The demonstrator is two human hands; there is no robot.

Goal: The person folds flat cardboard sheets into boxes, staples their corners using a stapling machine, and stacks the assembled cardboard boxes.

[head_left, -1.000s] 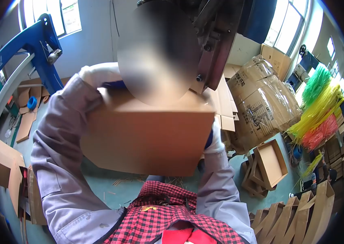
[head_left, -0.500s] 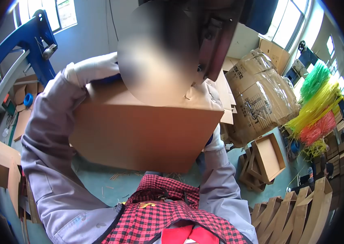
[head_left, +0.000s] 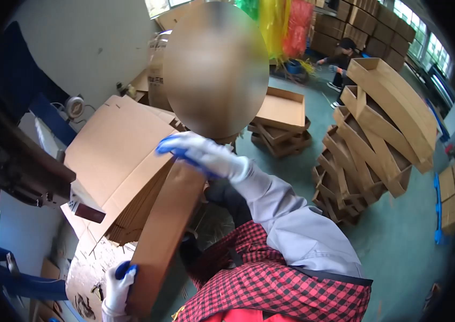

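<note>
Support cardboard box [head_left: 165, 231] beside stacked sheets [head_left: 117, 142] at 2 ends: brace near end in gripping left hand [head_left: 119, 284]; set right hand [head_left: 203, 153] — outstretched over far end, contact unclear — squarely for balance.

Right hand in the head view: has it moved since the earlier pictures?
Yes. Though the camera has turned, the right hand has moved away from the dark machine head: it was close below it in view; now cardboard sheets lie between them.

Right hand [head_left: 204, 153]: room rightward over floor [head_left: 289, 174]; cardboard sheets [head_left: 117, 145] crowd left
</note>
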